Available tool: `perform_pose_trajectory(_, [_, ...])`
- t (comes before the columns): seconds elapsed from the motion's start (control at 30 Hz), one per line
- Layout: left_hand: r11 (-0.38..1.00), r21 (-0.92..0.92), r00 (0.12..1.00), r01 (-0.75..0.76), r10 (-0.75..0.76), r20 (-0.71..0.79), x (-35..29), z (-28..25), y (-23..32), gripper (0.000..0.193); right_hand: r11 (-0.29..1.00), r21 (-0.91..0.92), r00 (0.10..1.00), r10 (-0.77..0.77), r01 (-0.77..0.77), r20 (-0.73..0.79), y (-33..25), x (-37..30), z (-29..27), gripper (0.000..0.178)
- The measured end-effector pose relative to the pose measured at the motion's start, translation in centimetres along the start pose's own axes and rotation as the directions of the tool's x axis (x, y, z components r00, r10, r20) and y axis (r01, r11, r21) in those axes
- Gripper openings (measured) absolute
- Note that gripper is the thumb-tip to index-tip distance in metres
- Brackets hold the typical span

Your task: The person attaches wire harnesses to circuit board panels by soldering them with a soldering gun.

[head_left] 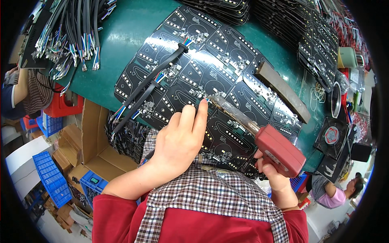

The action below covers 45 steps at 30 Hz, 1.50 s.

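Note:
A large sheet of black circuit boards lies before me, dotted with white components. My left hand is closed over it, its index fingertip pressed down at a small solder spot where thin coloured wire ends just show. The rest of that black cable is mostly hidden under the hand. In my right hand is a red soldering gun, its long metal barrel pointing left and its tip close to the left fingertip. Two black flat cables with coloured wires lie across the sheet's left part, their upper ends at the boards.
A worn metal bar rests on the sheet's right side. Stacked circuit boards stand at the far right, and bundled cables at the far left. A fan sits right. An open cardboard box stands left, below the green table.

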<state>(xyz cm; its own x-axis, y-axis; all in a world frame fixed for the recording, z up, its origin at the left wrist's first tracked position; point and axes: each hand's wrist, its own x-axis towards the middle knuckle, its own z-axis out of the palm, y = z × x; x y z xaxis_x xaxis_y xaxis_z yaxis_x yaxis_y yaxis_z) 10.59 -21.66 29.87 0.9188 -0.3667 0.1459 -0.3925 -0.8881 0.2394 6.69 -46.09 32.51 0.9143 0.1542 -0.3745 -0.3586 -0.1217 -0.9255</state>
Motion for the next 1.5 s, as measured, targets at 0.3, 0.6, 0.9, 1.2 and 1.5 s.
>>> perform_pose_trajectory(0.3, [0.998, 0.059, 1.000, 0.018, -0.018, -0.009, 0.0, 0.1, 0.6, 0.052, 0.983, -0.159, 0.995, 0.097, -0.095, 0.005, 1.2, -0.8, -1.0, 0.072])
perform_pose_trajectory(0.6, [1.000, 0.007, 1.000, 0.022, -0.022, 0.019, -0.1, -0.2, 0.4, 0.055, 0.959, 0.262, 0.992, 0.091, -0.110, 0.084, 0.1, -0.6, -0.4, 0.080])
perform_pose_trajectory(0.9, [0.997, -0.064, 0.999, 0.032, -0.030, 0.031, -0.2, -0.1, 0.3, 0.055, 0.986, 0.142, 0.996, 0.093, -0.091, -0.008, 0.2, -0.9, 0.1, 0.069])
perform_pose_trajectory(1.2, [0.995, 0.096, 1.000, -0.010, 0.011, -0.010, 0.3, -0.3, 0.7, 0.044, 0.952, -0.305, 1.000, 0.015, -0.010, 0.012, 1.0, -1.7, -0.3, 0.061])
perform_pose_trajectory(1.5, [1.000, 0.028, 0.999, -0.011, 0.012, -0.039, -0.1, 0.2, 0.4, 0.047, 0.965, 0.232, 0.992, 0.125, -0.119, -0.008, -0.2, -1.8, 0.6, 0.070])
